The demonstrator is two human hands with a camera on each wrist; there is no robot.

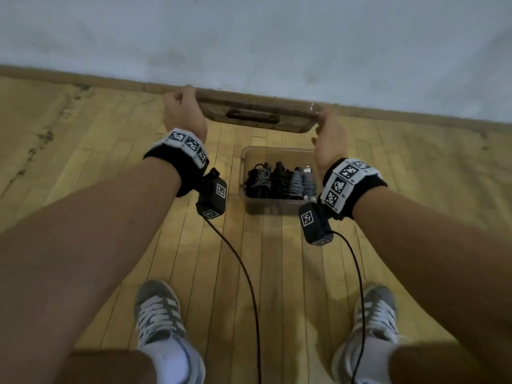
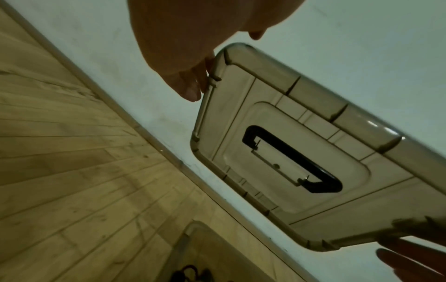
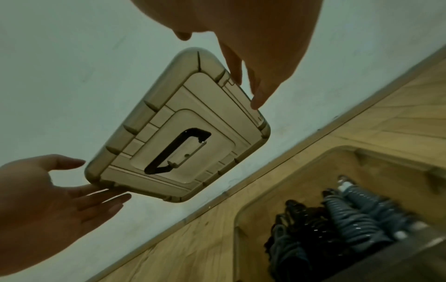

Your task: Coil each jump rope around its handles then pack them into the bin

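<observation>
A translucent brown bin lid with a black handle hangs in the air near the wall, held by both hands. My left hand pinches its left short edge, and the fingers show at that edge in the left wrist view. On the opposite short edge my right hand holds the lid between thumb and fingers. Below and nearer to me, the open bin stands on the floor with several coiled black and grey jump ropes side by side inside.
A pale wall and wooden baseboard run just behind the lid. The floor is light wood planks. My two grey shoes stand in front of the bin, and black cables hang from the wrist cameras.
</observation>
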